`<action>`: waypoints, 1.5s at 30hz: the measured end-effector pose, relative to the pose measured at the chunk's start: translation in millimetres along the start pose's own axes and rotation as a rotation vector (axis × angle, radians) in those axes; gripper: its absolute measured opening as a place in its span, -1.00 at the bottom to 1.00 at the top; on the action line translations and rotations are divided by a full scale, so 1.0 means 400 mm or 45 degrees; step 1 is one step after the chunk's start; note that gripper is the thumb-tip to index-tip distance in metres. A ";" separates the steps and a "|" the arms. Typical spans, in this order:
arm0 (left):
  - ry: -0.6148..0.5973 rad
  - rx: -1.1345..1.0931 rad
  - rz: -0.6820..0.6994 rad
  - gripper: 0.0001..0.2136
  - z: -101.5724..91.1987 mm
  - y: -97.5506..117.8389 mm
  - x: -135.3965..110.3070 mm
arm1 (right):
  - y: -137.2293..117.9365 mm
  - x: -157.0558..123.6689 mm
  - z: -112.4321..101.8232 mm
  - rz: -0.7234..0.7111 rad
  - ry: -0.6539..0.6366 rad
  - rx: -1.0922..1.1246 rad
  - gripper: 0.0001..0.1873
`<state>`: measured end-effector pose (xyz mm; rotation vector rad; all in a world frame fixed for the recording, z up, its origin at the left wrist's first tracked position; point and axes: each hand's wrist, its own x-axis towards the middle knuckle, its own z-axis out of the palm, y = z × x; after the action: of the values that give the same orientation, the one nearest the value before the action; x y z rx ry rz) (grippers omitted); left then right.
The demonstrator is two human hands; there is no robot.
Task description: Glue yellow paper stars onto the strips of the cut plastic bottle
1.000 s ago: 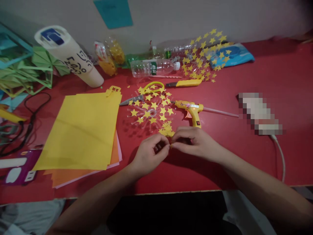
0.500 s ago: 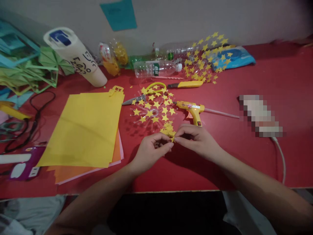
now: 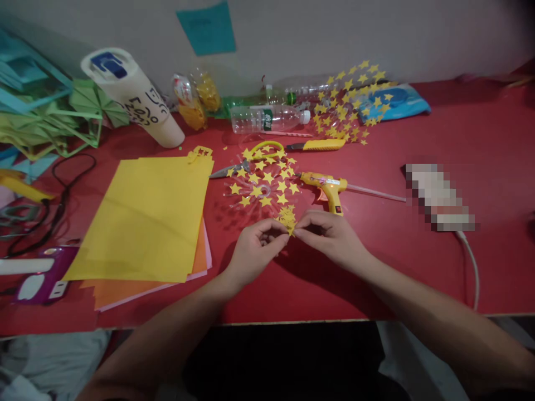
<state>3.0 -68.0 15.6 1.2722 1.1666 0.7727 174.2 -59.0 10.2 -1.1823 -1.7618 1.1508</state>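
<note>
My left hand (image 3: pixel 254 253) and my right hand (image 3: pixel 328 234) meet fingertip to fingertip on the red table (image 3: pixel 418 267). Both are pinched on a small yellow paper star (image 3: pixel 291 231), at the near edge of a little heap of cut stars (image 3: pixel 287 217). Just beyond lies a clear plastic piece covered with yellow stars (image 3: pixel 261 181). A yellow glue gun (image 3: pixel 326 186) lies right behind my right hand.
A stack of yellow and orange paper sheets (image 3: pixel 146 217) lies to the left. Scissors (image 3: pixel 246 159), a yellow cutter (image 3: pixel 317 145), plastic bottles (image 3: pixel 267 118), a second star-covered piece (image 3: pixel 349 100) and a white tube (image 3: pixel 134 97) sit further back. A white cable (image 3: pixel 470 262) runs on the right.
Both hands have moved slightly away from me toward the heap of stars, keeping their pinch together. The view has shifted a little.
</note>
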 end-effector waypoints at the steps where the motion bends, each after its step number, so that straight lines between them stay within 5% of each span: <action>1: 0.001 0.001 0.003 -0.92 0.000 -0.001 0.000 | 0.002 0.001 0.001 -0.005 0.002 -0.003 -0.85; 8: 0.038 0.040 0.015 -0.91 0.004 -0.012 0.004 | -0.001 0.004 0.006 -0.065 -0.002 -0.136 -0.83; 11: 0.052 0.040 0.069 -0.92 0.000 -0.014 0.008 | -0.004 0.007 -0.033 -0.080 0.072 -0.459 -0.76; 14: 0.052 0.061 0.114 -0.91 -0.005 -0.015 0.011 | 0.007 0.022 -0.094 0.228 0.374 -1.097 -0.64; 17: 0.022 0.081 0.128 -0.90 -0.007 -0.017 0.012 | 0.031 0.042 -0.132 0.590 0.260 -1.311 -0.55; 24: -0.038 0.124 0.155 -0.91 -0.013 -0.020 0.005 | 0.073 0.064 -0.137 0.625 0.216 -0.998 -0.71; 33: -0.018 0.180 0.188 -0.90 -0.028 -0.015 0.010 | 0.085 0.063 -0.203 0.456 0.819 0.370 -0.65; 38: 0.027 0.184 0.220 -0.92 -0.033 -0.012 0.006 | 0.044 0.052 -0.197 0.432 0.637 0.557 -0.77; 45: 0.301 0.171 0.372 -0.95 -0.052 0.021 -0.017 | -0.039 0.007 -0.124 0.198 0.217 0.556 -0.86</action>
<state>-17.4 -66.5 27.3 1.5146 1.2522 1.0983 212.6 -45.2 42.2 -1.1212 -1.2267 1.3944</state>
